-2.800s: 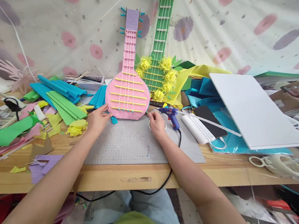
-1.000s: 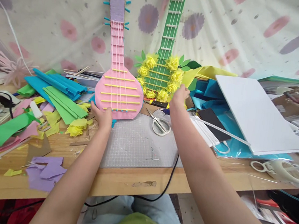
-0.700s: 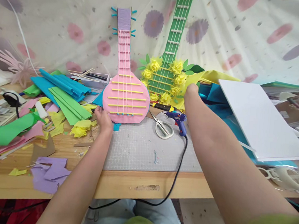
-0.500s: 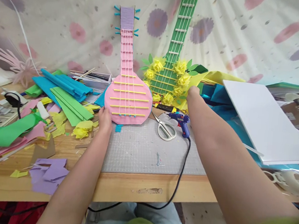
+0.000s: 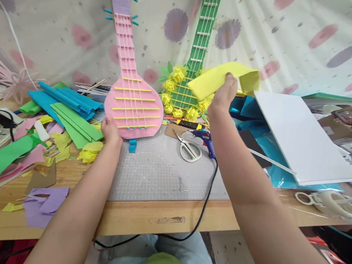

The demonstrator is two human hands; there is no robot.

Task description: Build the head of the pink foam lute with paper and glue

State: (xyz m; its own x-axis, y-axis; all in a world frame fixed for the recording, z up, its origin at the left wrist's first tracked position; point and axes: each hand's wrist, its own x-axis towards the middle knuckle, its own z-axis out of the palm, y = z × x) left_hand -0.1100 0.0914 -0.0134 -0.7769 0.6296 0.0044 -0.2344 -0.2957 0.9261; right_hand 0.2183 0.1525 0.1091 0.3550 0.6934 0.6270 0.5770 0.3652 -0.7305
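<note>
My left hand (image 5: 112, 131) grips the lower left edge of a pink paper guitar (image 5: 135, 108) with yellow bars, white strings and a lilac head; it is tilted to the left. In my right hand (image 5: 225, 93) is a folded sheet of yellow crepe paper (image 5: 213, 78), held up with its far end drooping. Behind it leans a green paper guitar (image 5: 202, 40) trimmed with yellow paper flowers, partly covered by the yellow sheet. Scissors (image 5: 190, 150) and a blue glue gun (image 5: 206, 141) lie on the grey cutting mat (image 5: 150, 179).
Blue crepe paper (image 5: 70, 102), green strips (image 5: 76, 125) and lilac scraps (image 5: 46, 203) litter the left side. A white board (image 5: 298, 138) rests at the right, near a tape dispenser (image 5: 330, 202). The glue gun's black cord (image 5: 205, 208) hangs over the table edge.
My right hand has lifted the yellow crepe paper up from beside the green guitar. My left hand has raised the pink guitar a little and tipped it to the left.
</note>
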